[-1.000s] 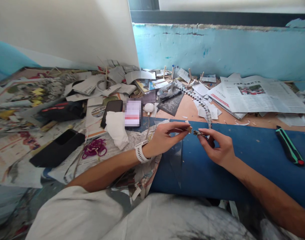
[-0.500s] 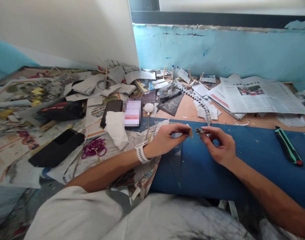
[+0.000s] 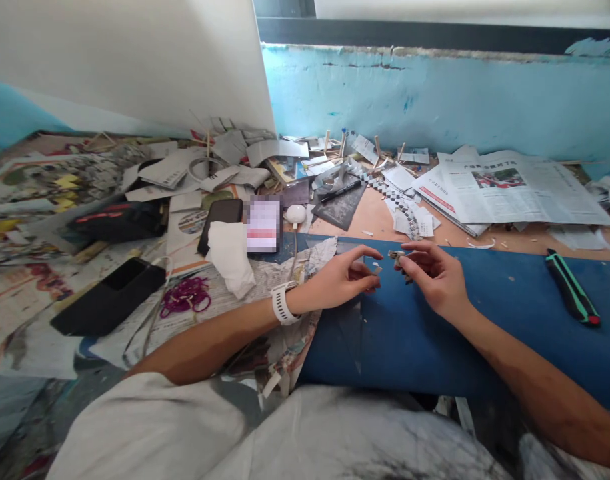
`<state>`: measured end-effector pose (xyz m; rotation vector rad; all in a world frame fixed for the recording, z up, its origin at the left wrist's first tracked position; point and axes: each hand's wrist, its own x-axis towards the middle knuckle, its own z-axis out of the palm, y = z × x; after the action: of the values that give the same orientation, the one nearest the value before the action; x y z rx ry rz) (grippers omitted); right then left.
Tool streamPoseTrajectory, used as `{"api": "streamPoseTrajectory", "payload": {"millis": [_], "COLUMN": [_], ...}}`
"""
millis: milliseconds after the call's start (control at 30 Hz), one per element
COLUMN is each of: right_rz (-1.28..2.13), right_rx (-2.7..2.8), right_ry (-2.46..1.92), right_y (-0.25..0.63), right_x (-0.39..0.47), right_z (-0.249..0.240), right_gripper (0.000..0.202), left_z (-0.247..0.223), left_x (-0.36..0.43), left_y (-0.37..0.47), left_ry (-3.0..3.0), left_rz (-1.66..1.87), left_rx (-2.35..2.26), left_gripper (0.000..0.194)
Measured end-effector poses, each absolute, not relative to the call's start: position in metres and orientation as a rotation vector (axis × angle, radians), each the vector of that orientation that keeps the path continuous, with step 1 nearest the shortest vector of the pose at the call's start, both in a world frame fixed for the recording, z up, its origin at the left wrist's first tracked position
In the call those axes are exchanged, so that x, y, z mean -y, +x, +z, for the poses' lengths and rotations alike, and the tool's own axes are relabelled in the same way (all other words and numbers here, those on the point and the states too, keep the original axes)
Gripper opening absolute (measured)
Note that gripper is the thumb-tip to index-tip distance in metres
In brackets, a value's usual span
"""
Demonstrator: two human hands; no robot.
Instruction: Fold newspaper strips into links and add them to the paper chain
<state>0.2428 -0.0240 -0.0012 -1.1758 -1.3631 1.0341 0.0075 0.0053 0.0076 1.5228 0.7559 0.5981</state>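
Observation:
My left hand, with a white watch band on the wrist, is over the blue mat. Its index finger is lifted away, while the thumb and curled fingers hold a small folded paper piece. Facing it, my right hand pinches the end of a folded-paper chain. A small gap separates the two paper pieces. Behind my right fingers, a zigzag grey-and-white length of chain lies on the table; whether it joins the held end is hidden.
A green-and-black utility knife lies on the right. Newspapers are stacked at the back right. Leftward are a lit phone, a white tissue, purple cord, a black case and many paper scraps. Several short sticks stand along the wall.
My left index finger has lifted and the paper piece has turned and dropped lower in that hand. In my right hand, the chain end has tilted, with part hanging below the fingers.

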Motion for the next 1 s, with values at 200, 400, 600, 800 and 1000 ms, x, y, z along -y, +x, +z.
{"api": "streamPoseTrajectory", "payload": {"millis": [200,400,600,800,1000], "right_rz": [1.289,1.244,0.781,0.429,0.410], "right_rx": [1.230,1.311,1.737,1.940,1.942], "right_ry": [-1.145,-1.068,-0.905,-0.738,-0.709], "right_y": [0.245,0.244,0.242,0.243,0.243], "right_x": [0.015,0.019,0.032,0.036,0.038], "right_z": [0.002,0.001,0.002,0.008,0.007], "right_gripper": [0.030,0.024,0.018,0.037,0.038], "left_z": [0.009,0.010,0.015,0.020,0.019], "left_x": [-0.003,-0.002,-0.003,-0.001,-0.003], "left_y": [0.009,0.011,0.007,0.004,0.006], "left_ry": [1.496,1.650,1.940,2.073,1.841], "left_rz": [0.576,0.690,0.996,1.059,0.961], "left_rx": [-0.664,-0.767,-0.651,-0.477,-0.553], "left_gripper": [0.023,0.032,0.032,0.031,0.018]}}
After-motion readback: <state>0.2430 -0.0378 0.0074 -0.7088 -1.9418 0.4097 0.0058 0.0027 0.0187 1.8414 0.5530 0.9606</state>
